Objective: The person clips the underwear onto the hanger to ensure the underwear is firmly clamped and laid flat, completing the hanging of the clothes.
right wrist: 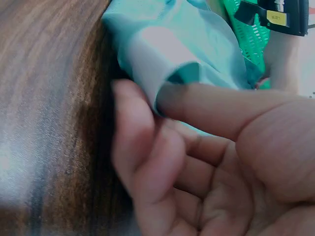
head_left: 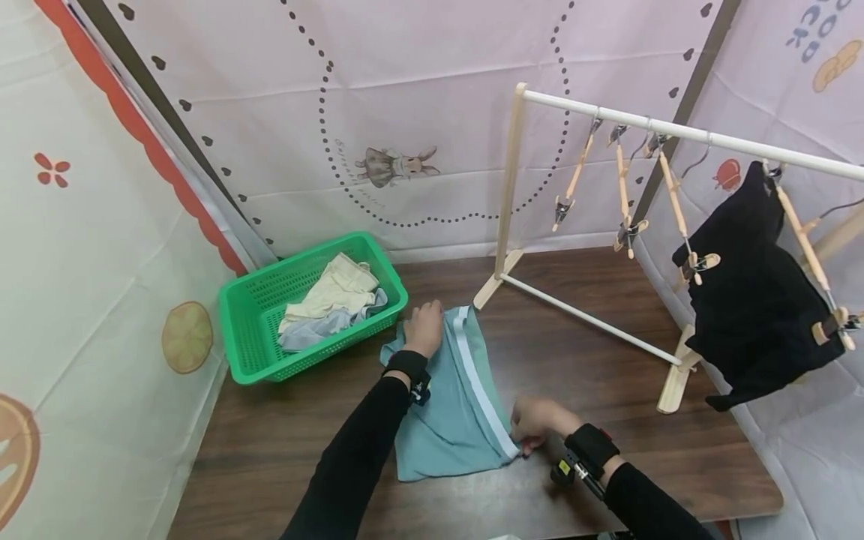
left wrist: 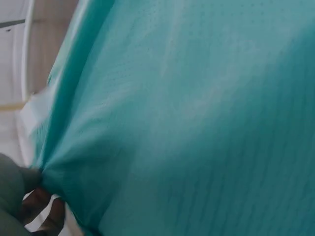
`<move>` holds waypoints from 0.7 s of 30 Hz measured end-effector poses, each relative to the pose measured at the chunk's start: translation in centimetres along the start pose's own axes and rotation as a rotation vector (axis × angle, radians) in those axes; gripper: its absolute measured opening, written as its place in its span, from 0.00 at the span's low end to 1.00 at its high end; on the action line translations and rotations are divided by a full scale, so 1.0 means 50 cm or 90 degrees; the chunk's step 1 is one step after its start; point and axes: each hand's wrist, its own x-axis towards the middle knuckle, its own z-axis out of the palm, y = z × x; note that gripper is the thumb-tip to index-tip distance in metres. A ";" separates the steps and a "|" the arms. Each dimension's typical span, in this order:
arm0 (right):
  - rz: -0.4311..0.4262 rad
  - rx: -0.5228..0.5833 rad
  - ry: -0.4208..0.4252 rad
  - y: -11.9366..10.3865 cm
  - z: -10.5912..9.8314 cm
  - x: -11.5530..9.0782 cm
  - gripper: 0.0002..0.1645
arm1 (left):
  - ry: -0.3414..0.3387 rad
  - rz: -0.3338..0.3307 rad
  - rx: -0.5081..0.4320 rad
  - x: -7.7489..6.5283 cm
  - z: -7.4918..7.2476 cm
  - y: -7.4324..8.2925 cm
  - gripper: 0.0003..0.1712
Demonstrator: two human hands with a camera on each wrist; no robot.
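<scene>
A teal garment [head_left: 439, 427] with a white stripe [head_left: 481, 382] down its right side lies on the brown table. My left hand [head_left: 425, 328] pinches its far edge; in the left wrist view the cloth bunches at the fingertips [left wrist: 33, 179] and fills most of the picture. At the near right corner, where the stripe ends, my right hand [head_left: 542, 417] pinches the hem between thumb and fingers. The right wrist view shows the striped end [right wrist: 160, 56] curling open over the thumb, just above the wood.
A green basket [head_left: 253, 371] holding cream and pale blue cloths stands at the back left. On the right is a wood-and-white drying rack [head_left: 508, 180] with several clip hangers [head_left: 577, 172] and a black garment [head_left: 749, 307]. Printed cloth walls [head_left: 432, 90] enclose the table [head_left: 574, 345].
</scene>
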 end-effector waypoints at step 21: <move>-0.067 -0.013 0.242 -0.044 0.018 0.050 0.16 | -0.120 0.092 -0.019 -0.088 -0.013 -0.069 0.34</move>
